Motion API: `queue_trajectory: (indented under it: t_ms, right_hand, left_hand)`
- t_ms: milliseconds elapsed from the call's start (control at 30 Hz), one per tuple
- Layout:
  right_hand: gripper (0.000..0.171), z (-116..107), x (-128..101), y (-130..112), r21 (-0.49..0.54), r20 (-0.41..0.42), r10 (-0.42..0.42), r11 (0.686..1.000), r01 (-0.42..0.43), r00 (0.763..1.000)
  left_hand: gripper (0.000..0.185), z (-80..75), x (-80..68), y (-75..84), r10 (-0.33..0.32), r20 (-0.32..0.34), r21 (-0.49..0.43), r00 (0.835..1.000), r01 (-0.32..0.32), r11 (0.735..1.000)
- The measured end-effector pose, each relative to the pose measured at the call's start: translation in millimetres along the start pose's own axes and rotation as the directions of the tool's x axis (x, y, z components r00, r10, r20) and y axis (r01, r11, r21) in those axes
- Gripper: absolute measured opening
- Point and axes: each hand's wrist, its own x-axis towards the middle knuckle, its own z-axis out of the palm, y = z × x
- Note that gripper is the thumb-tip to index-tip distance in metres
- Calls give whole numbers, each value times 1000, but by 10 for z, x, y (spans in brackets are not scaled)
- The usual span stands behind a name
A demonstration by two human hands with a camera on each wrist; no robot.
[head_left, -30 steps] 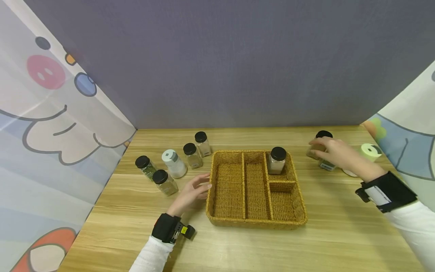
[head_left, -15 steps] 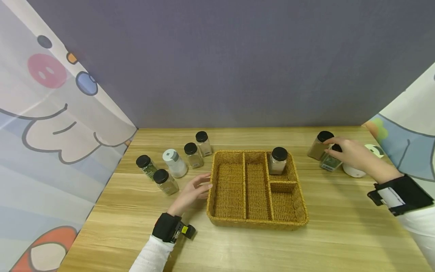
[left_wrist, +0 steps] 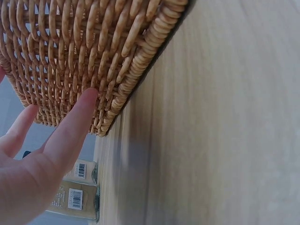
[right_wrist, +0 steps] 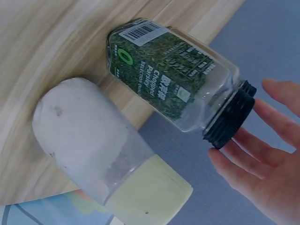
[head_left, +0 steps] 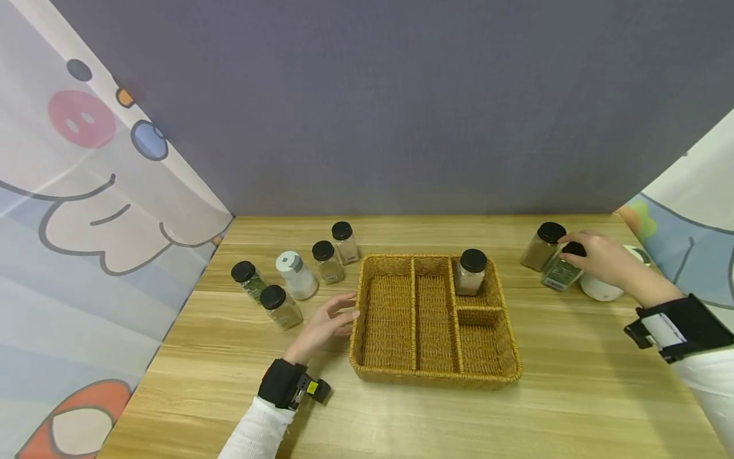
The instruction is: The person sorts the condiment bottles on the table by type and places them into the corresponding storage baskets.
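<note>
My right hand (head_left: 608,258) holds the black lid (right_wrist: 229,117) of a chopped parsley jar (head_left: 562,273) between its fingertips. The jar, clear with green flakes and a printed label, stands on the table at the right. My left hand (head_left: 323,325) rests against the left side of a woven divided basket (head_left: 436,377). In the left wrist view, its extended fingers (left_wrist: 75,126) touch the weave. A black-lidded spice jar (head_left: 470,274) stands in the basket's back right compartment.
Beside the parsley jar are a brown spice jar (head_left: 540,250) and a white shaker (right_wrist: 89,126) with a pale green cap. Left of the basket stand several more jars, including a parsley-like jar (head_left: 252,287) and a white-capped shaker (head_left: 299,280). A grey wall (head_left: 401,127) rises behind.
My right hand has moved right, from over the brown spice jar and parsley jar onto the parsley jar's lid. The left hand stays at the basket.
</note>
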Motion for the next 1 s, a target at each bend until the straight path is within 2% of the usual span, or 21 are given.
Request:
queue_trajectory:
  t_ms: [100,267,533,800,1000]
  right_hand:
    - [33,13,8,30,-9,17,-3,1000,4,1000]
    - [30,55,13,65,-33,-11,-43,999,43,999]
    - [29,107,30,123,-28,-41,-74,997,73,996]
    - [32,46,83,142,-15,63,-83,996,84,995]
    - [34,-3,94,116,-5,118,-47,999,48,992]
  left_hand:
    - [53,-16,32,-56,4,0,-11,1000,-4,1000]
    - [54,-58,105,-201,7,-12,-26,1000,-7,1000]
    - [57,-62,111,-243,23,-19,-35,1000,-23,999]
    - [56,-62,118,-249,20,-23,-25,1000,-21,999]
    - [56,-63,117,-256,23,-21,-29,1000,-24,999]
